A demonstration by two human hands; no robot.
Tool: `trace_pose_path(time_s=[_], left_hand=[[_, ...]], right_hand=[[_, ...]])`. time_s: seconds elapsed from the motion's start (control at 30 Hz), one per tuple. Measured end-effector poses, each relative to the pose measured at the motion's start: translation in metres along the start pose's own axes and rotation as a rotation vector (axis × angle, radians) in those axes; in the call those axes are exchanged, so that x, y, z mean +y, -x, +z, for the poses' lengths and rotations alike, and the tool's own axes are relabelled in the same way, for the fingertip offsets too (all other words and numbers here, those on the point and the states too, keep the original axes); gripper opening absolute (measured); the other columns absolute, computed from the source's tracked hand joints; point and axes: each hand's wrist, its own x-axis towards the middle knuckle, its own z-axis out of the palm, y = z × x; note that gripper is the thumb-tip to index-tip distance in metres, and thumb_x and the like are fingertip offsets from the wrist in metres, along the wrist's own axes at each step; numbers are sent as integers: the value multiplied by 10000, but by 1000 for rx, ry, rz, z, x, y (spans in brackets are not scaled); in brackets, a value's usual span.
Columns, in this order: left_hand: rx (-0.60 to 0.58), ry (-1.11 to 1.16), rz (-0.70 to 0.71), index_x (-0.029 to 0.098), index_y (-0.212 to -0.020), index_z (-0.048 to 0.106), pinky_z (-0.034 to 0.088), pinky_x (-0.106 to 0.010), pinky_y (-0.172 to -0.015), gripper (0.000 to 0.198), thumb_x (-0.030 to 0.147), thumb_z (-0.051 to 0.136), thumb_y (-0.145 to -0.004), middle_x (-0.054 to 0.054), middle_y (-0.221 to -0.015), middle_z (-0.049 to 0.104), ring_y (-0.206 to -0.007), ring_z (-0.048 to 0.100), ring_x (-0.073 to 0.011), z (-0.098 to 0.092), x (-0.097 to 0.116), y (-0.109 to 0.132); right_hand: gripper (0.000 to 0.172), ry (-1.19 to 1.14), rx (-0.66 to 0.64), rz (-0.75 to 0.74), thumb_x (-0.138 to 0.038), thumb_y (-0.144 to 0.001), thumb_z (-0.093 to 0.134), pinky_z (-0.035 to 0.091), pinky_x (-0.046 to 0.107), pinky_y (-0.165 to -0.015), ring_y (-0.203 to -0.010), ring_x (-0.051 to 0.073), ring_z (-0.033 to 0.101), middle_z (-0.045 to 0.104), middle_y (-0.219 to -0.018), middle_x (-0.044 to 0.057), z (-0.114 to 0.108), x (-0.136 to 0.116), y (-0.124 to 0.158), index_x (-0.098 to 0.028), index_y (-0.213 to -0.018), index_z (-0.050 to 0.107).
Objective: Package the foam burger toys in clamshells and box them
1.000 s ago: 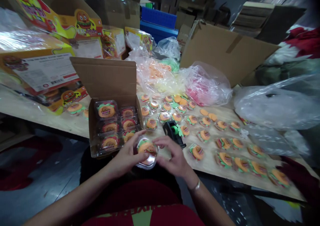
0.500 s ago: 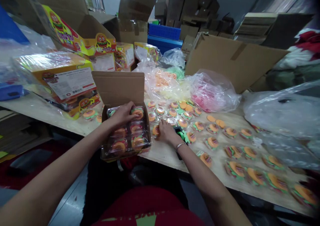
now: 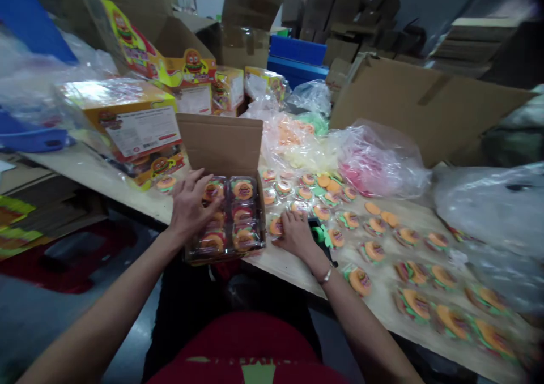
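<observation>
A small open carton stands at the table's near edge, filled with rows of clear-wrapped toy burgers. My left hand lies over the carton's left side, fingers and thumb apart, the thumb reaching across the burgers inside. Just right of the carton, my right hand is low over the table with its fingers stretched forward. Beside its thumb lies one wrapped burger; whether the fingers touch it I cannot tell. A black tape dispenser with green on it sits right of that hand.
Many wrapped burgers are spread over the table's right side. Behind them lie plastic bags of orange, yellow and pink pieces. Printed display boxes stand at the left, and a large cardboard box at the back right.
My left hand has moved from the carton's top middle to its left side, its fingers now apart. The right hand stays by the same burger. The whole view has shifted to the left.
</observation>
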Motion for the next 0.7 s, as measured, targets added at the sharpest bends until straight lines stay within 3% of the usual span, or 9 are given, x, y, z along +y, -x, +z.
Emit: trace_pose_path(time_s=[0.07, 0.13, 0.23, 0.3, 0.33, 0.43, 0.5, 0.6, 0.7], left_hand=[[112, 45, -196, 212, -1257, 506, 306, -470, -1068, 448, 428, 529, -865, -122, -1371, 498, -1288, 421, -293, -13, -22, 28], [140, 127, -462, 210, -1216, 533, 381, -418, -1009, 441, 444, 539, -843, -105, -1300, 554, -1211, 492, -272, -23, -53, 64], [89, 254, -903, 182, -947, 645, 473, -341, -801, 392, 516, 481, -823, -74, -961, 677, -923, 615, -244, -29, -100, 134], [58, 264, -1096, 177, -696, 626, 471, -330, -675, 460, 538, 381, -841, -59, -682, 642, -745, 625, -241, -29, -122, 187], [42, 267, -1169, 180, -658, 608, 464, -323, -636, 463, 533, 370, -839, -52, -621, 615, -707, 626, -242, -27, -129, 213], [-47, 321, -1353, 162, -811, 613, 454, -294, -576, 322, 458, 487, -798, -20, -613, 592, -640, 637, -213, -18, -131, 277], [-142, 381, -1438, 144, -927, 597, 457, -282, -557, 290, 396, 578, -784, 3, -631, 587, -576, 618, -173, -10, -125, 305], [-258, 484, -1487, 131, -958, 592, 483, -284, -579, 253, 351, 612, -834, 16, -666, 598, -552, 586, -128, 0, -116, 321], [-280, 571, -1466, 131, -957, 596, 500, -289, -610, 217, 321, 608, -852, 22, -672, 599, -580, 591, -124, 5, -112, 316]], right_hand=[[755, 25, 25, -21, -468, -740, 710, 193, 582, -1055, -1241, 389, 399, 496, -1326, 253, 1, 0, 9, -54, -1308, 434], [693, 49, 68, -30, -417, -813, 649, 186, 602, -1053, -1287, 399, 354, 462, -1373, 253, 0, -2, 20, -57, -1350, 401], [501, 27, 123, -36, -365, -899, 529, 310, 540, -1008, -1212, 370, 438, 537, -1288, 221, -1, -6, 37, -95, -1315, 461], [401, -25, 125, -72, -327, -926, 466, 398, 459, -948, -1115, 326, 512, 586, -1201, 190, 2, -7, 45, -119, -1267, 508], [372, -45, 121, -97, -307, -933, 442, 424, 427, -925, -1082, 308, 532, 596, -1179, 177, 5, -7, 48, -127, -1249, 520], [381, -45, 123, -134, -283, -933, 419, 442, 401, -924, -1117, 299, 523, 562, -1240, 187, 14, -6, 40, -107, -1262, 499], [431, -29, 100, -150, -278, -902, 458, 436, 413, -938, -1169, 318, 493, 525, -1278, 222, 19, -4, 23, -68, -1278, 462], [422, -62, -33, -147, -254, -825, 532, 464, 384, -857, -1067, 311, 551, 590, -1127, 218, 22, -1, -4, -58, -1195, 476], [336, -133, -168, -86, -235, -795, 539, 467, 332, -742, -894, 269, 599, 624, -962, 165, 25, 3, -20, -90, -1096, 497]])
